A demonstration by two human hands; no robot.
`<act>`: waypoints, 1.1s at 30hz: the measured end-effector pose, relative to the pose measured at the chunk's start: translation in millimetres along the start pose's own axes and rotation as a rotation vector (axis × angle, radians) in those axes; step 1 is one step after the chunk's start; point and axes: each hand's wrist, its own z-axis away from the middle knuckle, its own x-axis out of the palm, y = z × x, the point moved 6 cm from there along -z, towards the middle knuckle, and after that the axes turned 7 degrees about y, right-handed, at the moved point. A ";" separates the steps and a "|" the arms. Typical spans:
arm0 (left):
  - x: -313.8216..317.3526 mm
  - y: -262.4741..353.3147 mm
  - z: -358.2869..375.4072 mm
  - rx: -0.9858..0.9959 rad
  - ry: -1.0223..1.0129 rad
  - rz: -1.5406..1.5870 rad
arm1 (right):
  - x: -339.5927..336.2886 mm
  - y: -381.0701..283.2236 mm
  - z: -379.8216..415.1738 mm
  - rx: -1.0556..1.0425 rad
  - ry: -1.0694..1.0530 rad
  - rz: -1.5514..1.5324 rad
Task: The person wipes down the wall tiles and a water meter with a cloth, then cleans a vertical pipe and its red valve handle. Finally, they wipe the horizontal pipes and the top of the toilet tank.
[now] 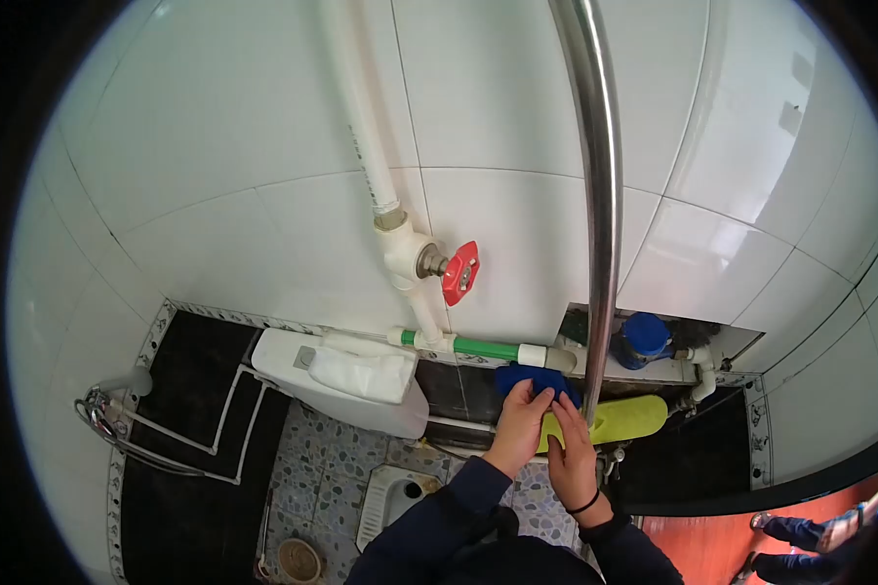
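Note:
Both hands are close together at the lower middle, by a dark blue cloth-like item (517,374) below the pipe's white end. My left hand (520,427) has its fingers pressed together at the item's near edge. My right hand (573,456) is beside it, fingers stretched up over the item, with a dark band on the wrist. A yellow-green oblong object (632,418) lies just right of the hands, behind the steel pole (603,195). Above them runs a green and white pipe (486,348).
A white pipe with a red valve handle (460,274) comes down the tiled wall. Left are a white cistern (283,353), a squat toilet (392,499) and a bucket (299,562). A blue-lidded container (644,336) sits in the niche. Another person's legs (800,565) show lower right.

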 end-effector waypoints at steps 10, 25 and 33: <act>-19.2 -19.6 -19.2 0.367 0.217 -0.785 | 39.4 62.4 9.4 0.075 -0.118 0.108; -58.6 -48.3 -20.4 0.194 0.296 -0.779 | 60.9 103.5 22.5 0.308 -0.088 0.074; -14.6 -10.2 1.4 0.349 0.256 -0.714 | 41.3 57.3 -10.1 0.210 0.137 -0.144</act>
